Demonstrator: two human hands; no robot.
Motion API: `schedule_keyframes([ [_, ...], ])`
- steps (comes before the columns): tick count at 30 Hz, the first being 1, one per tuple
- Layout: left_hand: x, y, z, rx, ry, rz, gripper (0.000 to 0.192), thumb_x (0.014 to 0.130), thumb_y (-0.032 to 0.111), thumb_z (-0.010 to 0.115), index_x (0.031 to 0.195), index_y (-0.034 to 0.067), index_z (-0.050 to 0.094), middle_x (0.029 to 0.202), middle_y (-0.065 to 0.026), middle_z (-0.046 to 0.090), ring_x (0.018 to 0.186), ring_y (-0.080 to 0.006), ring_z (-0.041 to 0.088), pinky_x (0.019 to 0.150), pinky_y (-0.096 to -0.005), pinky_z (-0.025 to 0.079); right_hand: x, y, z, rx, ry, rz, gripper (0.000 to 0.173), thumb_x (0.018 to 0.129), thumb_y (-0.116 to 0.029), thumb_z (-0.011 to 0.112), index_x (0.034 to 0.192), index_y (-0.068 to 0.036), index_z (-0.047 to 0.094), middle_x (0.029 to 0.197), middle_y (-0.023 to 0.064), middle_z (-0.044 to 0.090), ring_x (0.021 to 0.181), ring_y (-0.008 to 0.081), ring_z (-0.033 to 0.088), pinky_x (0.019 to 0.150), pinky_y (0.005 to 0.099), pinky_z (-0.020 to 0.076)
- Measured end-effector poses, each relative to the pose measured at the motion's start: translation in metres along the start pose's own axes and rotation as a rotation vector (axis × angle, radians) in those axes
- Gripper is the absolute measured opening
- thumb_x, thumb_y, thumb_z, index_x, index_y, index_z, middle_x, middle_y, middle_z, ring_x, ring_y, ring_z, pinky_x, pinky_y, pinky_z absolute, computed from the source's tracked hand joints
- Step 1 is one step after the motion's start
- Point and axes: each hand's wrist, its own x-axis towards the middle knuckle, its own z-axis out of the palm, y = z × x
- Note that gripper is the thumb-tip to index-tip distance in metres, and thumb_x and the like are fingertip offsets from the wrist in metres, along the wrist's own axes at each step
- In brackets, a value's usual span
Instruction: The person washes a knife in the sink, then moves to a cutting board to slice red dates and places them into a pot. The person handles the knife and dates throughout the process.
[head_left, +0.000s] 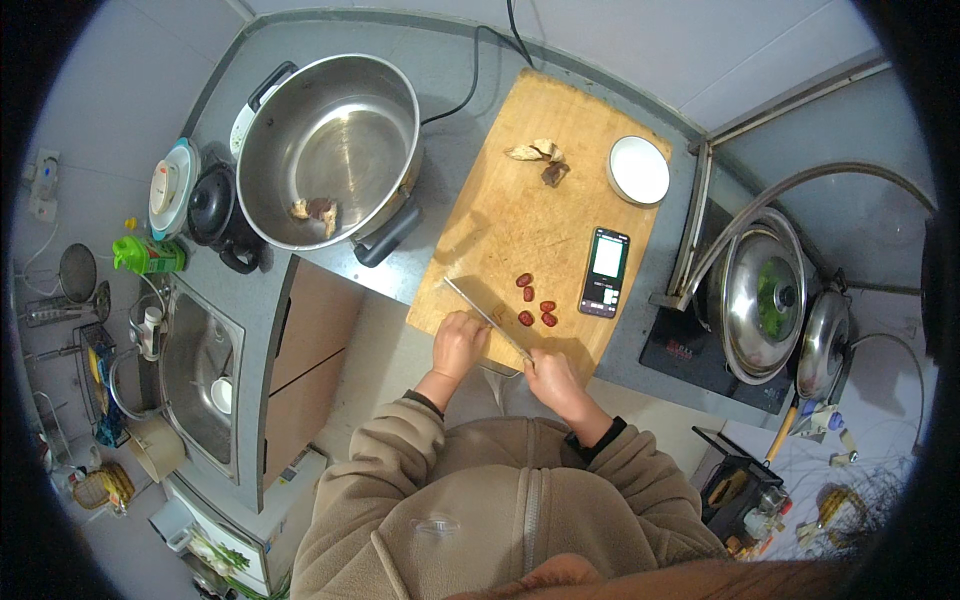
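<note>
My right hand (555, 381) is closed on the handle of a kitchen knife (489, 320), whose blade points up and left over the near part of a wooden cutting board (480, 225). My left hand (457, 345) rests at the board's near left edge, fingers bent beside the blade; whatever lies under its fingertips is hidden. Several red dates (526, 319) lie on the board to the right of the blade. Farther back on the board are dried beige and brown pieces (546, 154). A white bowl (638, 171) stands at the board's far right, above a lit smartphone (604, 271).
A large steel pot (330, 150) holding a few brown pieces stands left of the board, a black cable behind it. Farther left are a black lidded pot (214, 206) and a sink (202, 382). On the right, a lidded pan (761, 296) sits on a black cooktop (675, 352).
</note>
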Motion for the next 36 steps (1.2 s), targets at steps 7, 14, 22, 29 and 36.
schedule_keyframes([
  [7,0.002,-0.002,-0.002,-0.046,-0.030,-0.009,0.014,0.068,0.003,0.067,0.082,0.002,0.065,0.081,-0.0137,0.060,0.079,-0.0327,0.057,0.072,-0.0393,0.048,0.000,-0.006,-0.001,-0.083,-0.008,-0.003,0.015,0.083,-0.017,0.055,0.086,-0.003,0.062,0.068,0.0231,0.062,0.065,0.0415,0.062,0.061,0.0503,0.0492],
  [14,0.003,-0.003,-0.003,0.008,-0.048,0.005,0.018,0.066,0.005,0.068,0.083,0.003,0.065,0.079,-0.0133,0.059,0.075,-0.0316,0.057,0.068,-0.0406,0.047,0.002,-0.013,0.003,-0.176,-0.010,-0.019,0.017,0.082,-0.013,0.053,0.092,-0.003,0.062,0.069,0.0217,0.063,0.065,0.0388,0.064,0.060,0.0486,0.0514],
  [22,0.005,0.004,-0.002,0.031,-0.039,-0.022,0.019,0.064,0.010,0.069,0.082,0.004,0.065,0.078,-0.0135,0.060,0.074,-0.0315,0.057,0.065,-0.0413,0.047,0.005,-0.012,0.007,-0.239,0.040,-0.080,0.015,0.083,-0.011,0.048,0.086,-0.002,0.059,0.067,0.0191,0.064,0.062,0.0356,0.066,0.054,0.0460,0.0528],
  [29,0.006,0.007,-0.002,0.064,-0.046,-0.052,0.019,0.064,0.012,0.070,0.081,0.005,0.064,0.076,-0.0125,0.059,0.074,-0.0305,0.057,0.065,-0.0406,0.045,0.009,-0.011,0.012,-0.231,-0.012,-0.034,0.014,0.083,-0.010,0.048,0.088,-0.002,0.059,0.068,0.0190,0.065,0.064,0.0353,0.067,0.056,0.0469,0.0528],
  [36,0.007,0.013,0.002,0.110,0.038,-0.085,0.017,0.066,0.013,0.069,0.081,0.005,0.063,0.076,-0.0105,0.058,0.075,-0.0292,0.056,0.066,-0.0402,0.043,0.010,-0.012,0.015,-0.196,0.022,0.023,0.018,0.081,-0.012,0.052,0.094,-0.005,0.063,0.067,0.0213,0.063,0.063,0.0384,0.064,0.058,0.0484,0.0511],
])
